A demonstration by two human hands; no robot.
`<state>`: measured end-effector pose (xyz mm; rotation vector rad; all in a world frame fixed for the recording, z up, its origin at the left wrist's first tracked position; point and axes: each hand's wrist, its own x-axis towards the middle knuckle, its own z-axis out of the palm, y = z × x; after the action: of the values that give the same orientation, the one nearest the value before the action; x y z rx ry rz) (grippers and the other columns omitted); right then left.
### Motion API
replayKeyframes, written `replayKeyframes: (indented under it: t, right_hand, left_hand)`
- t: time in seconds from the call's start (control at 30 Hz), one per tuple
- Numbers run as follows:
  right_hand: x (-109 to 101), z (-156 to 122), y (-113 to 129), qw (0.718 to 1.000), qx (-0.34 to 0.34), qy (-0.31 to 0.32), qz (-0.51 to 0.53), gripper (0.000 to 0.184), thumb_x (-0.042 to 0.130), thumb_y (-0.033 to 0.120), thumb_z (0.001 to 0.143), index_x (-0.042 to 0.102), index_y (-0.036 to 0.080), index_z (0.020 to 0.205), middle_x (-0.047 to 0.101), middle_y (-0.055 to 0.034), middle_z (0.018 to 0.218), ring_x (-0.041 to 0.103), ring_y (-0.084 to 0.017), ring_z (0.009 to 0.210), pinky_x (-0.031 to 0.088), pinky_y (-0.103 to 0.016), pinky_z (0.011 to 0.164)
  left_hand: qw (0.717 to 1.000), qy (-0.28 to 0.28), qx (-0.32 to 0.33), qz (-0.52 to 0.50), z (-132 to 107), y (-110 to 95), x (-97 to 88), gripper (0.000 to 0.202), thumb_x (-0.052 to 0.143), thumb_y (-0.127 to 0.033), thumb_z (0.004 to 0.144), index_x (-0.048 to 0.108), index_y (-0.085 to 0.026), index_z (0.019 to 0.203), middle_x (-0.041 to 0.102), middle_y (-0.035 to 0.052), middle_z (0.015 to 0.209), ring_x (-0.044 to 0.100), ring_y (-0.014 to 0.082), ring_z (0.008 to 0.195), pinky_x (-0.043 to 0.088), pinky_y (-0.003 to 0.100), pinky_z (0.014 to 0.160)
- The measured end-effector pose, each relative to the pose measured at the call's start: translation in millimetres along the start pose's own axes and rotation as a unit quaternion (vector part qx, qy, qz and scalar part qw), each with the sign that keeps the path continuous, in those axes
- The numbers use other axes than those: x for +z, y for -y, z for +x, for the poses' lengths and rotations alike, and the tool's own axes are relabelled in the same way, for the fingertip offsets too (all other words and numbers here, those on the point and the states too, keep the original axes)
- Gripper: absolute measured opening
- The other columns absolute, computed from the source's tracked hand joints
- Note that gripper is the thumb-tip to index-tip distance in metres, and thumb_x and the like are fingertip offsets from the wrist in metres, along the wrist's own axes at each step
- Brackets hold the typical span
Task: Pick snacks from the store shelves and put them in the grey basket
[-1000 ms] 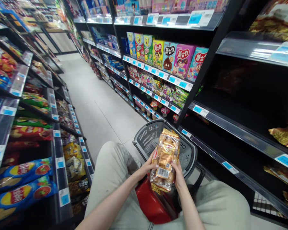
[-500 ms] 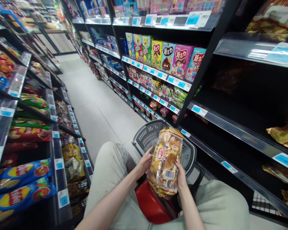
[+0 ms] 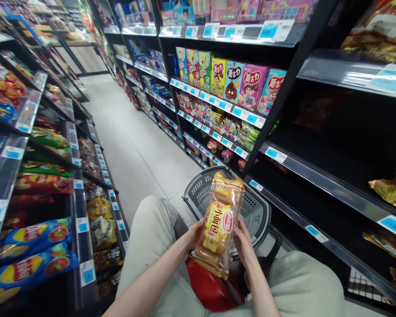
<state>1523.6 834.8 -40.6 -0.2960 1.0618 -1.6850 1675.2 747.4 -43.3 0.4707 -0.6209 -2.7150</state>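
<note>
A clear, gold-ended bag of bread rolls (image 3: 218, 224) is held between my two hands, its yellow front label with Chinese writing facing up. My left hand (image 3: 194, 234) is closed round the left edge of the bag, and part of its fingers is hidden behind it. Along the right edge, my right hand (image 3: 242, 240) grips the bag with the thumb near the front. Beneath and beyond the bag stands a grey shopping basket (image 3: 198, 187) with slotted walls. Something red and glossy (image 3: 206, 288) lies below the bag, between my knees.
Shelves of boxed snacks (image 3: 249, 86) rise ahead on the right. Nearer right, dark shelves (image 3: 333, 176) hold a few gold packages (image 3: 391, 187). Chip bags (image 3: 33, 264) fill the left shelf. A tiled aisle floor (image 3: 128, 132) runs between. The basket's black handle (image 3: 273, 251) sticks out rightward.
My hands have turned the bread bag over, from the barcode side to the yellow front label. The basket stays in place.
</note>
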Motion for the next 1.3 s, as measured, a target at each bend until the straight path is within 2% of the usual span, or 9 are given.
replayKeyframes:
  t: [0.13, 0.27, 0.5, 0.57, 0.77, 0.9, 1.03, 1.17, 1.3]
  right_hand:
    - [-1.1, -1.9, -2.5, 0.999, -0.015, -0.017, 0.033, 0.053, 0.06, 0.047, 0.069, 0.047, 0.027, 0.116, 0.058, -0.0012, 0.112, 0.055, -0.02, 0.1, 0.042, -0.034, 0.086]
    - [6.5, -6.9, -0.6, 0.996, 0.052, -0.028, 0.072, 0.061, 0.066, 0.036, 0.065, 0.042, 0.029, 0.121, 0.059, -0.0005, 0.111, 0.057, -0.02, 0.098, 0.045, -0.034, 0.083]
    - [0.1, -5.4, 10.4, 0.966, 0.165, -0.057, 0.189, 0.032, 0.067, 0.033, 0.058, 0.063, 0.017, 0.086, 0.068, -0.0045, 0.083, 0.063, -0.024, 0.081, 0.049, -0.038, 0.076]
    - [-3.5, -5.9, 10.3, 0.961, 0.184, -0.048, 0.2, 0.027, 0.065, 0.035, 0.058, 0.064, 0.017, 0.078, 0.068, -0.0047, 0.077, 0.064, -0.024, 0.076, 0.049, -0.038, 0.076]
    - [-4.0, -9.1, -1.1, 0.969, 0.191, 0.011, 0.157, 0.031, 0.064, 0.042, 0.058, 0.065, 0.018, 0.077, 0.069, -0.0042, 0.078, 0.063, -0.024, 0.078, 0.048, -0.039, 0.079]
    - [-4.9, -3.5, -2.2, 0.994, 0.086, 0.016, 0.068, 0.033, 0.066, 0.04, 0.061, 0.064, 0.022, 0.089, 0.066, -0.0013, 0.093, 0.061, -0.02, 0.087, 0.046, -0.034, 0.082]
    - [-11.3, 6.1, 1.9, 1.0, -0.023, -0.017, -0.013, 0.039, 0.068, 0.035, 0.062, 0.061, 0.024, 0.099, 0.062, -0.0005, 0.107, 0.054, -0.018, 0.101, 0.04, -0.03, 0.09]
    - [-12.5, 7.0, -2.2, 0.999, -0.025, -0.035, -0.019, 0.04, 0.058, 0.043, 0.07, 0.06, 0.022, 0.104, 0.06, -0.0025, 0.111, 0.05, -0.019, 0.108, 0.039, -0.033, 0.092]
    - [-7.4, 3.4, -9.6, 0.999, -0.009, -0.046, -0.005, 0.042, 0.056, 0.046, 0.071, 0.06, 0.021, 0.104, 0.062, -0.0016, 0.105, 0.049, -0.019, 0.11, 0.041, -0.033, 0.091]
  left_hand:
    - [0.992, -0.034, 0.108, 0.056, 9.5, 5.4, 4.0, 0.081, 0.072, -0.034, 0.058, 0.034, -0.025, 0.129, 0.052, 0.0073, 0.123, 0.047, 0.0272, 0.112, 0.035, 0.039, 0.095]
    - [0.976, -0.077, 0.135, 0.153, 12.4, 11.3, 6.4, 0.076, 0.069, -0.034, 0.063, 0.035, -0.023, 0.129, 0.046, 0.0086, 0.129, 0.042, 0.0275, 0.117, 0.031, 0.04, 0.099]
    - [0.982, -0.043, 0.159, 0.098, 13.1, 1.7, 13.3, 0.057, 0.054, -0.044, 0.074, 0.042, -0.022, 0.125, 0.037, 0.0057, 0.136, 0.031, 0.0255, 0.126, 0.024, 0.039, 0.104]
    - [0.989, -0.028, 0.126, 0.073, 12.4, 1.0, 10.2, 0.061, 0.06, -0.043, 0.069, 0.043, -0.021, 0.124, 0.044, 0.0066, 0.131, 0.034, 0.0255, 0.124, 0.023, 0.038, 0.105]
    - [0.996, -0.023, -0.075, 0.03, 1.5, 8.5, -0.3, 0.062, 0.065, -0.055, 0.058, 0.06, -0.009, 0.1, 0.065, 0.0128, 0.099, 0.054, 0.0288, 0.103, 0.034, 0.04, 0.096]
    - [0.996, -0.043, -0.07, 0.023, -1.4, 5.9, -1.4, 0.066, 0.07, -0.056, 0.048, 0.062, -0.009, 0.094, 0.068, 0.0108, 0.09, 0.06, 0.026, 0.091, 0.043, 0.035, 0.086]
    - [0.998, -0.063, -0.001, 0.026, 4.0, 2.5, 1.7, 0.059, 0.07, -0.044, 0.057, 0.056, -0.016, 0.106, 0.066, 0.0056, 0.098, 0.059, 0.0217, 0.093, 0.042, 0.032, 0.087]
    - [0.981, -0.077, 0.132, 0.116, 10.7, 5.6, 6.6, 0.071, 0.069, -0.032, 0.063, 0.037, -0.025, 0.127, 0.053, 0.006, 0.121, 0.051, 0.0239, 0.108, 0.038, 0.034, 0.093]
    - [0.967, -0.101, 0.136, 0.19, 13.7, 10.5, 5.5, 0.072, 0.068, -0.034, 0.063, 0.036, -0.022, 0.127, 0.055, 0.0088, 0.117, 0.054, 0.0255, 0.102, 0.042, 0.034, 0.085]
